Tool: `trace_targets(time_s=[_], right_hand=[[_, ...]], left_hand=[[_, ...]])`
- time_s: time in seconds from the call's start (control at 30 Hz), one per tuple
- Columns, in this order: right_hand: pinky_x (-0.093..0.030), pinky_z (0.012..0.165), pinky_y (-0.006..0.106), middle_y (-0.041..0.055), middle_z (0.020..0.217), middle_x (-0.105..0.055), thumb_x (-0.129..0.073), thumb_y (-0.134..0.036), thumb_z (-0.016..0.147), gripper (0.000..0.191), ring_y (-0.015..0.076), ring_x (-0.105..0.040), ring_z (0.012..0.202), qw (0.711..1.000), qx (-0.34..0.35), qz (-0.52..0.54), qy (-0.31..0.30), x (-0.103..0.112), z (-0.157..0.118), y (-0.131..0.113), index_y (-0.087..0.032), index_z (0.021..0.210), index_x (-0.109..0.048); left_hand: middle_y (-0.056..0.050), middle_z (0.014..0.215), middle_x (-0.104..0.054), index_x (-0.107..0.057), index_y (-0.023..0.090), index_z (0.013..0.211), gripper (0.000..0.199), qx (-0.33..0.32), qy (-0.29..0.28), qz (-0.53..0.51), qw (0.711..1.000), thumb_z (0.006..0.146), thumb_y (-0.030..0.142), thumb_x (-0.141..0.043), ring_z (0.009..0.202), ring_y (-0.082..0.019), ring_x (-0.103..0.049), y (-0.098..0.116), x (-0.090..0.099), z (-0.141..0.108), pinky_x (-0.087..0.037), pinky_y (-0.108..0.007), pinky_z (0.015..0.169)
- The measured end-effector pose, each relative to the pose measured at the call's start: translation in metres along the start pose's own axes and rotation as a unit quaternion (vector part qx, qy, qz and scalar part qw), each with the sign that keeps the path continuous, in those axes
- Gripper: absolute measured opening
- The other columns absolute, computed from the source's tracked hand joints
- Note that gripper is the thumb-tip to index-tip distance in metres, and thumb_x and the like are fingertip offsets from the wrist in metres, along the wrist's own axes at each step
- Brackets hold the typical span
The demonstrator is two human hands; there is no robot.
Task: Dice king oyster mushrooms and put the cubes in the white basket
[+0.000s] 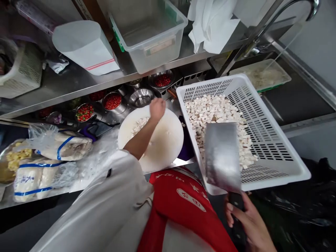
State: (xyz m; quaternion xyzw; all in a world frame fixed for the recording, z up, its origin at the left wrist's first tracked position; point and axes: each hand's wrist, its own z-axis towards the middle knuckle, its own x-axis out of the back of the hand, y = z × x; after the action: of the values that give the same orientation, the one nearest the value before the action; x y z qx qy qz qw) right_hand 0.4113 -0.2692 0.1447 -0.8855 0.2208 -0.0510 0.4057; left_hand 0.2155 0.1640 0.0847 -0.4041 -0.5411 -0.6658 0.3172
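Note:
My right hand (249, 220) grips the black handle of a wide cleaver (222, 154). Its blade is raised in front of the white slotted basket (273, 150), hiding part of the pale diced pieces (215, 106) inside. Over the far edge of a round white cutting board (165, 140) is my left hand (157, 107), its fingers curled closed. Whatever they may hold is hidden. A small heap of pale dice (139, 126) lies on the board's left side, partly behind my forearm. Just beyond the left hand stands a steel bowl (141, 98).
Bowls of chopped red chillies (112, 101) line the back under a steel shelf (126, 71). The shelf bears a clear plastic bin (157, 45). Bagged white blocks (65, 147) lie at left. A running faucet (312, 10) fills a tray (267, 75) at right.

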Motion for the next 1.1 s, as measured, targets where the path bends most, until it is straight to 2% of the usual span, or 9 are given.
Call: trace_targets(time_s=[0.07, 0.13, 0.23, 0.33, 0.47, 0.6, 0.73, 0.9, 1.1], right_hand=[[-0.041, 0.043, 0.032, -0.0035, 0.054, -0.051, -0.075, -0.041, 0.075, 0.036, 0.0166, -0.048, 0.043, 0.998, -0.017, -0.042, -0.053, -0.028, 0.007, 0.011, -0.026, 0.102, -0.057], [-0.040, 0.043, 0.030, -0.0056, 0.051, -0.050, -0.073, -0.042, 0.078, 0.038, 0.0165, -0.047, 0.043, 0.993, -0.030, -0.078, -0.085, -0.057, 0.016, 0.021, -0.026, 0.107, -0.054], [-0.039, 0.042, 0.029, -0.0066, 0.051, -0.052, -0.072, -0.042, 0.077, 0.036, 0.0170, -0.048, 0.042, 0.991, -0.036, -0.107, -0.074, -0.093, 0.029, 0.036, -0.028, 0.104, -0.052], [-0.043, 0.044, 0.030, -0.0062, 0.057, -0.055, -0.074, -0.041, 0.074, 0.035, 0.0165, -0.051, 0.045, 0.995, -0.030, -0.078, -0.047, -0.114, 0.041, 0.047, -0.028, 0.096, -0.050], [-0.043, 0.043, 0.030, -0.0072, 0.058, -0.055, -0.076, -0.040, 0.073, 0.037, 0.0148, -0.049, 0.044, 0.998, -0.034, -0.021, -0.044, -0.131, 0.061, 0.054, -0.028, 0.092, -0.047], [-0.042, 0.042, 0.028, -0.0079, 0.060, -0.055, -0.075, -0.042, 0.074, 0.039, 0.0140, -0.049, 0.044, 0.999, -0.007, 0.002, -0.052, -0.144, 0.095, 0.049, -0.027, 0.092, -0.044], [-0.042, 0.041, 0.025, -0.0099, 0.060, -0.054, -0.076, -0.043, 0.073, 0.042, 0.0115, -0.048, 0.043, 0.997, 0.010, 0.007, -0.082, -0.160, 0.132, 0.031, -0.027, 0.091, -0.042], [-0.044, 0.042, 0.024, -0.0101, 0.062, -0.054, -0.078, -0.039, 0.071, 0.045, 0.0102, -0.049, 0.045, 0.987, -0.039, -0.014, -0.154, -0.198, 0.150, 0.021, -0.026, 0.091, -0.040], [-0.047, 0.045, 0.025, -0.0110, 0.062, -0.054, -0.076, -0.037, 0.071, 0.044, 0.0098, -0.051, 0.046, 0.981, -0.064, 0.010, -0.185, -0.268, 0.132, 0.052, -0.026, 0.094, -0.040]], left_hand=[[-0.017, 0.138, -0.052, -0.058, 0.020, 0.129, 0.042, 0.048, -0.048, 0.063, 0.996, 0.093, 0.039, -0.052, 0.131, -0.037, -0.043, -0.045, -0.001, -0.021, -0.030, -0.060, 0.109], [-0.017, 0.151, -0.040, -0.051, 0.022, 0.138, 0.050, 0.028, -0.097, 0.096, 0.990, 0.091, 0.039, -0.055, 0.139, -0.041, -0.033, -0.066, -0.010, -0.051, -0.020, -0.067, 0.112], [-0.013, 0.153, -0.039, -0.055, 0.024, 0.134, 0.042, -0.034, -0.135, 0.093, 0.986, 0.094, 0.036, -0.050, 0.140, -0.038, -0.034, -0.069, -0.017, -0.093, -0.022, -0.063, 0.113], [-0.011, 0.143, -0.052, -0.066, 0.023, 0.119, 0.033, -0.103, -0.194, 0.061, 0.974, 0.095, 0.033, -0.046, 0.132, -0.033, -0.046, -0.072, -0.004, -0.114, -0.035, -0.054, 0.110], [-0.005, 0.134, -0.061, -0.070, 0.025, 0.112, 0.032, -0.196, -0.234, -0.053, 0.951, 0.097, 0.033, -0.043, 0.126, -0.022, -0.054, -0.108, 0.028, -0.104, -0.040, -0.037, 0.112], [-0.005, 0.137, -0.058, -0.064, 0.023, 0.125, 0.037, -0.135, -0.156, -0.113, 0.972, 0.095, 0.039, -0.052, 0.129, -0.019, -0.052, -0.164, 0.047, -0.065, -0.036, -0.031, 0.116], [-0.006, 0.147, -0.050, -0.060, 0.019, 0.131, 0.044, -0.105, -0.177, -0.089, 0.975, 0.091, 0.039, -0.059, 0.142, -0.020, -0.039, -0.201, 0.047, -0.044, -0.025, -0.034, 0.122], [-0.002, 0.151, -0.045, -0.052, 0.025, 0.139, 0.048, -0.143, -0.200, -0.122, 0.962, 0.093, 0.038, -0.056, 0.146, -0.017, -0.033, -0.197, 0.036, -0.062, -0.016, -0.036, 0.126], [-0.007, 0.141, -0.055, -0.062, 0.021, 0.125, 0.036, -0.092, -0.106, -0.297, 0.944, 0.096, 0.038, -0.050, 0.134, -0.017, -0.049, -0.178, 0.021, -0.081, -0.039, -0.031, 0.114]])
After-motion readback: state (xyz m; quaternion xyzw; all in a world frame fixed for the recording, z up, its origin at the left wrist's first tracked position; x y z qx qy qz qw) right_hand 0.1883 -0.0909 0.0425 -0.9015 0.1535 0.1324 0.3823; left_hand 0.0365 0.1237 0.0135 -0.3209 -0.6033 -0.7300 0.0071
